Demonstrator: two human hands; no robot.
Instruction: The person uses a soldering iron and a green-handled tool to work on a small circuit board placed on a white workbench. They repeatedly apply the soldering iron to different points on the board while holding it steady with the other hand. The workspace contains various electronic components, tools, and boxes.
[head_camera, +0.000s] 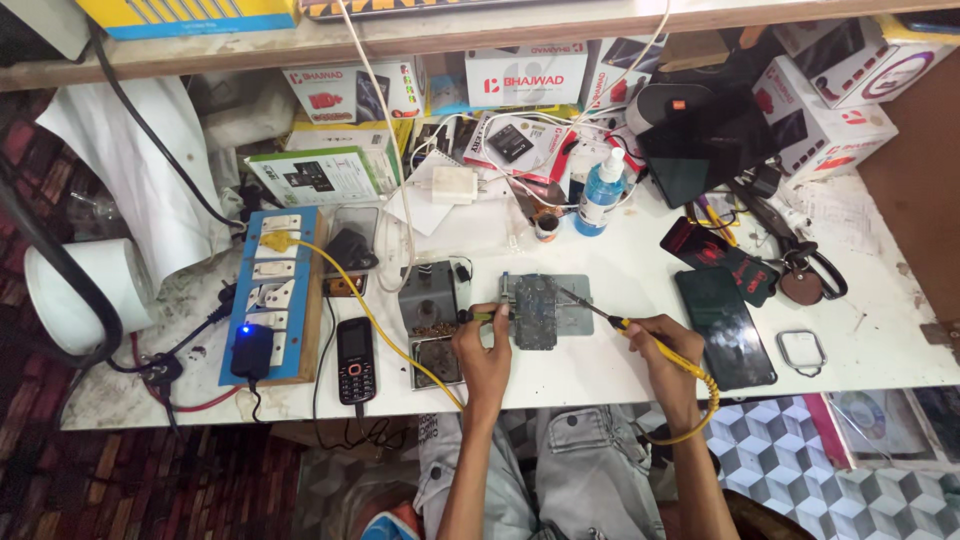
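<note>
**Soldering at the front edge of the bench**

Seated at the white bench (620, 375), knees under its front edge. Right hand (662, 345) closed in a pen grip around a yellow-handled soldering iron (640, 335), tip angled up-left onto the circuit board (535, 311), probably for a fine, steady touch. Left hand (483, 345) pinching a thin tool, seemingly tweezers (487, 316), against the board's left side, apparently to steady a part under the tip. Board clamped on a grey holder plate (577, 305) near the middle of the front edge, close to both hands. Yellow cord trailing off the front edge and looping back. Just left, a grey soldering station (428, 295); farther left, a keypad phone (355, 360) and a blue switch board (275, 295). Toward the right edge, a dark smartphone (725, 325) lying flat, set aside. At the back edge, a blue-liquid bottle (603, 195) within reach.
</note>
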